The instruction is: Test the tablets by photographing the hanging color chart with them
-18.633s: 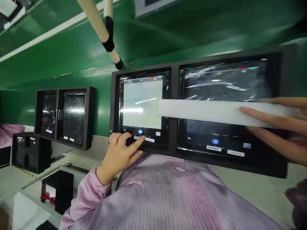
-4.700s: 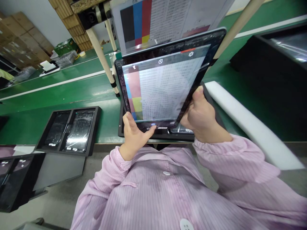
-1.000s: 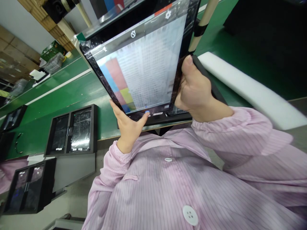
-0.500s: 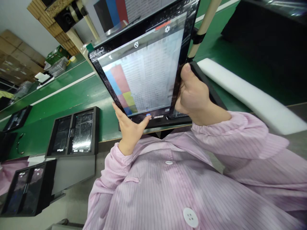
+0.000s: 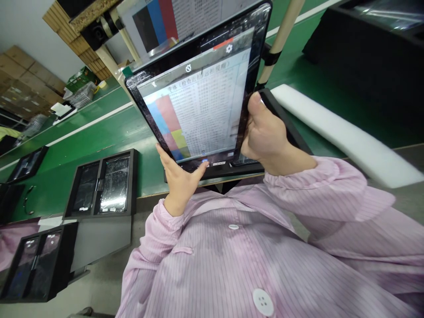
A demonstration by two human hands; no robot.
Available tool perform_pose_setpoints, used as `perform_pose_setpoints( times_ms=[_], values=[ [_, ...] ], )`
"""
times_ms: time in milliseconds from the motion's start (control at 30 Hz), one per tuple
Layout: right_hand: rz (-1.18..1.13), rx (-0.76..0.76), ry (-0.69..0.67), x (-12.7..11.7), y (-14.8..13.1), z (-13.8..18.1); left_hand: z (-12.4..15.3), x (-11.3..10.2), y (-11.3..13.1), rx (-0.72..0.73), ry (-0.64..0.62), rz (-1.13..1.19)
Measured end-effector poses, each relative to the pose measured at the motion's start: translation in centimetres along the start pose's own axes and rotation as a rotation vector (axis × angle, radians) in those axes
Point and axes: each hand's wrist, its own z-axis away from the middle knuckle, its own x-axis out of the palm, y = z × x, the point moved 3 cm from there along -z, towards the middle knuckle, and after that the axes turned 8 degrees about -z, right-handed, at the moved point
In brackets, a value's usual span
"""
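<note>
I hold a black tablet (image 5: pixel 205 92) tilted up in front of me, its lit screen showing coloured blocks and a page of small text. My right hand (image 5: pixel 266 137) is wrapped round its right edge, thumb on the bezel. My left hand (image 5: pixel 180 174) supports the lower left corner from behind, with the thumb tip resting on the blue button at the bottom of the screen. Behind the tablet hangs a printed chart (image 5: pixel 165 20) with black, blue and red bars. A black tray (image 5: pixel 215 170) lies on the bench under the tablet.
A white foam strip (image 5: pixel 341 132) lies to the right on the green bench (image 5: pixel 99 137). A black tray (image 5: pixel 102 183) holding two film-covered tablets sits at the left, another tray (image 5: pixel 36 260) lower left. A beige post (image 5: pixel 280 39) and a large black box (image 5: pixel 364 48) stand behind.
The tablet has shifted slightly and its picture has sharpened, so the text now reads clearly. Both hands keep the same hold.
</note>
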Motion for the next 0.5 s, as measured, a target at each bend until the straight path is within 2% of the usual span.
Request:
perform_pose_setpoints(
  times_ms=[200,500],
  values=[
    [0.090,-0.007,0.013,-0.18,-0.08,0.06,-0.04,-0.20,0.32,-0.018,-0.018,-0.020],
    [0.139,0.048,0.057,-0.15,-0.12,0.20,-0.09,0.04,-0.06,0.008,0.020,0.015]
  ],
)
